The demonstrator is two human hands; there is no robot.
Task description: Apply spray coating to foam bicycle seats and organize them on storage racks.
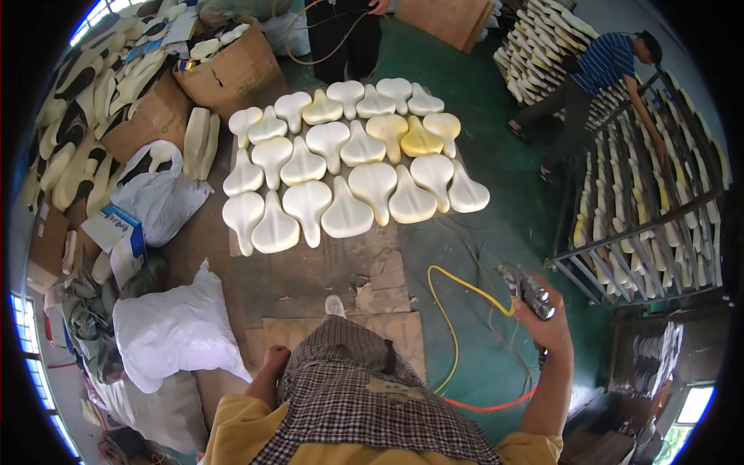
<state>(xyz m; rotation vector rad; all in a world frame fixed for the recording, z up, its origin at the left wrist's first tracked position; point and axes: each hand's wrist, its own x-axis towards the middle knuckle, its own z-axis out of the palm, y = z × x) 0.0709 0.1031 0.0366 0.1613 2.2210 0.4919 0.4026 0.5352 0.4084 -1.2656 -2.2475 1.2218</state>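
Note:
My right hand (545, 314) is wrapped around a metal spray gun (527, 291), held out to the right. A yellow hose (446, 325) loops below it and continues into an orange length near my apron. By my left hip hangs my left hand (277, 356), its fingers curled in, with nothing showing in it. Ahead of me several pale bicycle saddle foam pads (306, 205) lie in rows on a low surface. Most are white; some, such as a yellower pad (421, 138) on the right, look more cream. The spray gun is apart from them.
A co-worker (604, 70) leans over a metal rack (643, 225) of pads at right. Another person (341, 39) stands beyond the rows with a hose. Cardboard boxes (236, 74) and heaped pads fill the left, with a white sack (178, 329) nearer. Flattened cardboard (387, 337) lies underfoot.

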